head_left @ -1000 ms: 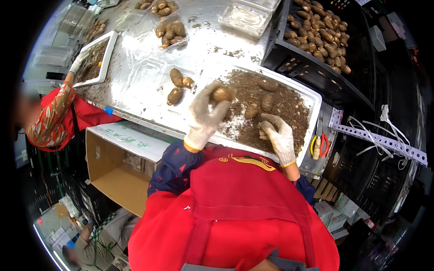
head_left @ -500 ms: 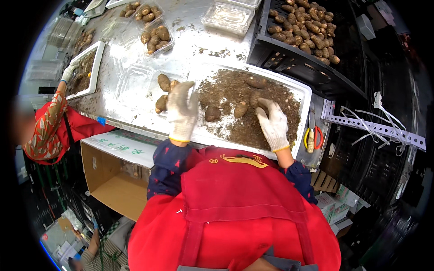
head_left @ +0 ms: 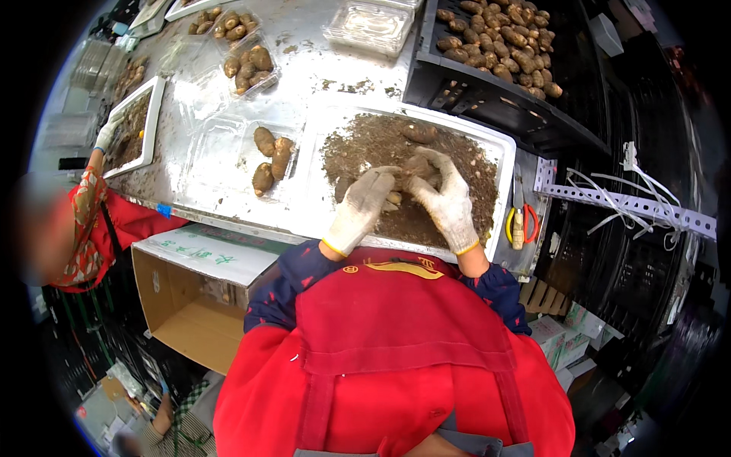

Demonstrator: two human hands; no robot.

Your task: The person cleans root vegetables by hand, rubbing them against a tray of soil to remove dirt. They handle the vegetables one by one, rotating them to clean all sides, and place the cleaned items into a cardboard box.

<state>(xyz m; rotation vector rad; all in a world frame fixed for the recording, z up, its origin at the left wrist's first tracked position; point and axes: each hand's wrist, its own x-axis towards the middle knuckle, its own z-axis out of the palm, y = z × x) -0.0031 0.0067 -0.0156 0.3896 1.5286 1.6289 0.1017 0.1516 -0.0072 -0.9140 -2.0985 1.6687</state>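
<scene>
A white foam tray (head_left: 499, 164) holds loose brown soil (head_left: 358, 145) and several taros. Over its middle, my gloved right hand (head_left: 448, 199) has its fingers and thumb closed round a brown taro (head_left: 420, 169). My gloved left hand (head_left: 364, 207) is close beside that taro, fingers stretched toward it; whether the fingertips touch it I cannot tell. Another taro (head_left: 343, 187) lies partly hidden behind my left hand, and one more taro (head_left: 419, 133) rests near the tray's far side. Left of the tray, three taros (head_left: 263, 178) sit in an open clear plastic box (head_left: 247, 161).
A black crate (head_left: 487, 99) full of taros stands at the far right. Filled clear boxes (head_left: 250, 70) and stacked empty ones (head_left: 369, 29) are farther back. Scissors (head_left: 531, 225) and a wooden-handled tool (head_left: 518, 230) lie right of the tray. A co-worker's gloved hand (head_left: 109, 133) is at another tray (head_left: 152, 122).
My left hand has moved right, from the taros in the clear box to beside my right hand. A third taro now shows fully in that box. My right hand has lifted a taro.
</scene>
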